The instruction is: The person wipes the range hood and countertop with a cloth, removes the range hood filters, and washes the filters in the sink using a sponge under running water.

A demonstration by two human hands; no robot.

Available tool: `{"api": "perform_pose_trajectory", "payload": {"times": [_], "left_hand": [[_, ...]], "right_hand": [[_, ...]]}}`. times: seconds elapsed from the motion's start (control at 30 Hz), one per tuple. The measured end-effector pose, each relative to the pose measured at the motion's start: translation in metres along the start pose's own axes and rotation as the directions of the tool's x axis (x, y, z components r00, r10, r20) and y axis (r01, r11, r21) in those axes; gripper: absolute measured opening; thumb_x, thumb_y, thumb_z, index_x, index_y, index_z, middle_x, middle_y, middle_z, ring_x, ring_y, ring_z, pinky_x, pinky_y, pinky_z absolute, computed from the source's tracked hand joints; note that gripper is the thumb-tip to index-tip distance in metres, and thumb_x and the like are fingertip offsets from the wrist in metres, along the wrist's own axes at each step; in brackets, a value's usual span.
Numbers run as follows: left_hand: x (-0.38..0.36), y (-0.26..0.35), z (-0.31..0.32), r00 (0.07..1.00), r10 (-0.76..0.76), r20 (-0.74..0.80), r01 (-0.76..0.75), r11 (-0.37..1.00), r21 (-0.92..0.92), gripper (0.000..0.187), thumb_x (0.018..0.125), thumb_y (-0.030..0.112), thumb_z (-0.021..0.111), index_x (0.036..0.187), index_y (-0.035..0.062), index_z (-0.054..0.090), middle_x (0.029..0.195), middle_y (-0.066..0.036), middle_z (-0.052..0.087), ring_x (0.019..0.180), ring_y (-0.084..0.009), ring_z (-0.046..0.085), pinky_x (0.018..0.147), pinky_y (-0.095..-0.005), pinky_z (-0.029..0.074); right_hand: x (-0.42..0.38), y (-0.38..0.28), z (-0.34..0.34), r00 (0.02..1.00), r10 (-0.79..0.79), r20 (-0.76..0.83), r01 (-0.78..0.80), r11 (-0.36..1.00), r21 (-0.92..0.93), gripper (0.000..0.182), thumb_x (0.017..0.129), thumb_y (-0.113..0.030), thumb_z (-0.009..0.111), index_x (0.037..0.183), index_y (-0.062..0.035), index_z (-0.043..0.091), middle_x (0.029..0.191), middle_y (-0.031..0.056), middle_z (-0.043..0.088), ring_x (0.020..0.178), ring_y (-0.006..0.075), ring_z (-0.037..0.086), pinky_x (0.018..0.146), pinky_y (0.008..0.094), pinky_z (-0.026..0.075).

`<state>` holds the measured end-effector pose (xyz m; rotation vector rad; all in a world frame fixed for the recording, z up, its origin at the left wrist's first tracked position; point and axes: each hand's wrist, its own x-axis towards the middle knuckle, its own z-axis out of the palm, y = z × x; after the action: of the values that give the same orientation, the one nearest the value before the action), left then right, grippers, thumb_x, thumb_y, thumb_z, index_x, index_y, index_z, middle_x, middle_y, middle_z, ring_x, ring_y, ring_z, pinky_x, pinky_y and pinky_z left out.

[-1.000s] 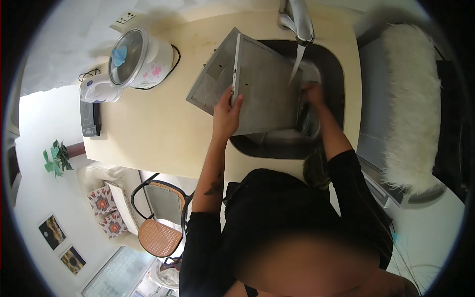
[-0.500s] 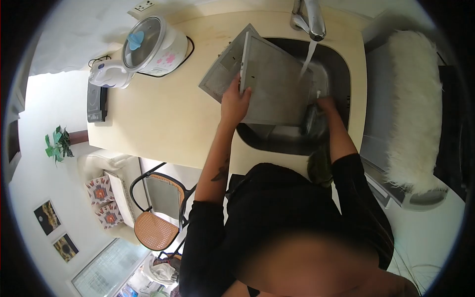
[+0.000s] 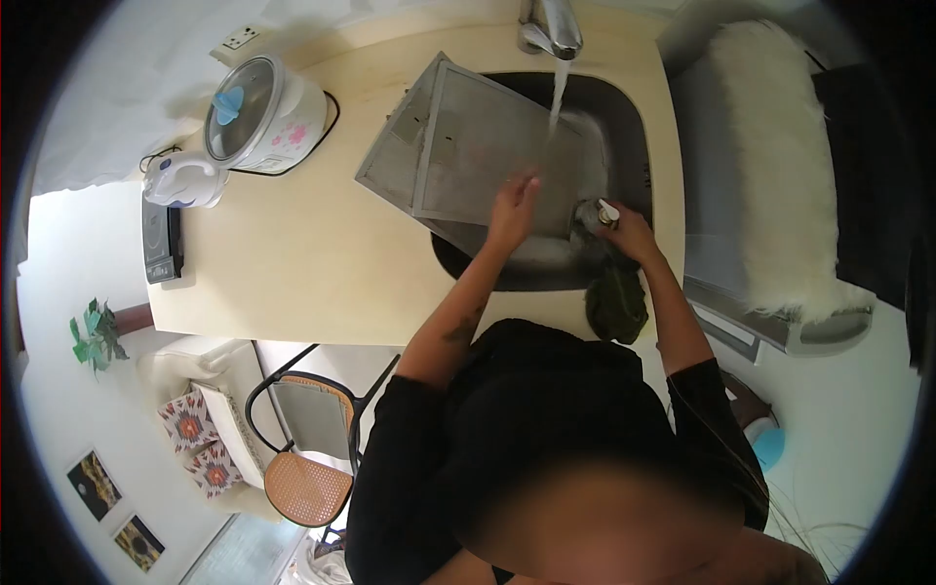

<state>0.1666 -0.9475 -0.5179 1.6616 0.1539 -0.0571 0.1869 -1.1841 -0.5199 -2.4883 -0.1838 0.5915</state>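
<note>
Two flat grey mesh panels overlap across the left part of the sink; the upper panel (image 3: pixel 478 136) slopes into the basin and the lower panel (image 3: pixel 398 146) shows at its left. Over the upper panel, my left hand (image 3: pixel 514 213) is open with nothing visible in it. My right hand (image 3: pixel 632 234) is closed round a clear bottle (image 3: pixel 588 216) with a white pump top, above the basin. Water runs from the faucet (image 3: pixel 561 34) onto the panel's right part. A dark green cloth-like item (image 3: pixel 616 307) lies at the sink's front edge, below my right hand.
The black sink (image 3: pixel 634 146) is set in a cream counter (image 3: pixel 283 263). A white pot with a glass lid (image 3: pixel 255 112), a white appliance (image 3: pixel 185 178) and a black device (image 3: pixel 161 239) stand at the left. A chair (image 3: pixel 307 487) is below the counter; a white furry cover (image 3: pixel 780 175) hangs at right.
My left hand has let go of the upper panel's edge and moved right, over its surface. The panel lies lower on the other one. My right hand has raised the bottle. The view has shifted.
</note>
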Motion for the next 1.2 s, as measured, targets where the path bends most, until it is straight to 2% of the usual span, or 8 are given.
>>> {"api": "perform_pose_trajectory", "payload": {"times": [0.03, 0.07, 0.13, 0.23, 0.43, 0.67, 0.77, 1.2], "left_hand": [[0.008, -0.013, 0.015, 0.968, -0.18, 0.175, 0.235, 0.896, -0.378, 0.043, 0.092, 0.03, 0.042, 0.121, -0.0011, 0.044, 0.12, -0.016, 0.048, 0.116, -0.0275, 0.042, 0.098, -0.0363, 0.032], [0.014, -0.022, 0.029, 0.967, -0.174, 0.184, 0.234, 0.894, -0.383, 0.043, 0.092, 0.03, 0.042, 0.121, -0.0011, 0.044, 0.12, -0.016, 0.048, 0.116, -0.0275, 0.042, 0.098, -0.0363, 0.032], [0.025, -0.034, 0.052, 0.893, -0.368, 0.259, 0.431, 0.533, -0.728, 0.049, 0.093, 0.035, 0.038, 0.124, -0.0034, 0.038, 0.119, -0.015, 0.048, 0.115, -0.0255, 0.042, 0.098, -0.036, 0.034], [0.04, -0.044, 0.073, 0.905, -0.315, 0.286, 0.388, 0.339, -0.857, 0.052, 0.093, 0.037, 0.034, 0.125, -0.0041, 0.035, 0.117, -0.018, 0.048, 0.115, -0.0268, 0.042, 0.099, -0.0382, 0.034], [0.06, -0.046, 0.103, 0.868, -0.289, 0.404, 0.441, 0.076, -0.894, 0.055, 0.094, 0.039, 0.024, 0.123, -0.0067, 0.035, 0.119, -0.023, 0.046, 0.114, -0.0332, 0.044, 0.098, -0.0422, 0.036], [0.058, -0.059, 0.117, 0.853, -0.333, 0.401, 0.419, -0.021, -0.908, 0.052, 0.095, 0.036, 0.021, 0.121, -0.0057, 0.038, 0.121, -0.023, 0.045, 0.114, -0.0341, 0.044, 0.098, -0.0438, 0.037], [0.059, -0.062, 0.117, 0.836, -0.36, 0.414, 0.417, -0.073, -0.906, 0.052, 0.095, 0.035, 0.02, 0.122, -0.0055, 0.037, 0.121, -0.023, 0.045, 0.114, -0.0339, 0.043, 0.099, -0.0438, 0.036], [0.061, -0.063, 0.118, 0.805, -0.347, 0.482, 0.48, -0.096, -0.872, 0.048, 0.094, 0.031, 0.024, 0.123, -0.0047, 0.036, 0.124, -0.021, 0.043, 0.117, -0.032, 0.041, 0.101, -0.0433, 0.034]], "right_hand": [[-0.003, -0.005, -0.003, 1.0, -0.01, 0.022, 0.01, 1.0, 0.002, 0.053, 0.068, -0.024, 0.07, 0.115, -0.0063, 0.053, 0.106, 0.017, 0.059, 0.096, 0.0302, 0.058, 0.081, 0.0383, 0.045], [-0.004, -0.004, -0.004, 1.0, -0.002, 0.014, 0.003, 1.0, -0.004, 0.053, 0.068, -0.024, 0.07, 0.115, -0.0063, 0.053, 0.106, 0.017, 0.059, 0.096, 0.0302, 0.058, 0.081, 0.0383, 0.045], [-0.005, -0.001, -0.004, 0.994, -0.02, -0.108, 0.018, 1.0, -0.021, 0.057, 0.068, -0.033, 0.07, 0.115, -0.0058, 0.052, 0.098, 0.0178, 0.061, 0.094, 0.0318, 0.058, 0.08, 0.0375, 0.045], [-0.007, -0.035, -0.037, 0.953, 0.3, -0.041, -0.292, 0.945, 0.145, 0.056, 0.078, -0.043, 0.056, 0.118, -0.0049, 0.048, 0.104, 0.0193, 0.058, 0.097, 0.0352, 0.055, 0.083, 0.041, 0.043], [0.005, -0.022, 0.011, 0.938, 0.272, -0.216, -0.299, 0.949, -0.1, 0.038, 0.09, -0.033, 0.038, 0.116, -0.006, 0.047, 0.1, 0.0219, 0.058, 0.093, 0.0392, 0.055, 0.079, 0.0451, 0.043], [0.013, -0.018, 0.031, 0.858, 0.326, -0.397, -0.274, 0.944, 0.181, 0.029, 0.087, -0.018, 0.04, 0.109, -0.0036, 0.051, 0.101, 0.0201, 0.057, 0.089, 0.038, 0.056, 0.076, 0.0452, 0.044], [0.016, -0.019, 0.026, 0.85, 0.197, -0.489, -0.197, 0.979, 0.052, 0.025, 0.081, -0.01, 0.044, 0.104, -0.0044, 0.053, 0.103, 0.0173, 0.055, 0.087, 0.0377, 0.056, 0.073, 0.0453, 0.045], [0.032, -0.029, 0.021, 0.879, 0.277, -0.389, -0.29, 0.957, 0.028, 0.034, 0.078, -0.009, 0.048, 0.112, -0.0063, 0.047, 0.111, 0.0162, 0.052, 0.09, 0.037, 0.056, 0.072, 0.0442, 0.047]]}}
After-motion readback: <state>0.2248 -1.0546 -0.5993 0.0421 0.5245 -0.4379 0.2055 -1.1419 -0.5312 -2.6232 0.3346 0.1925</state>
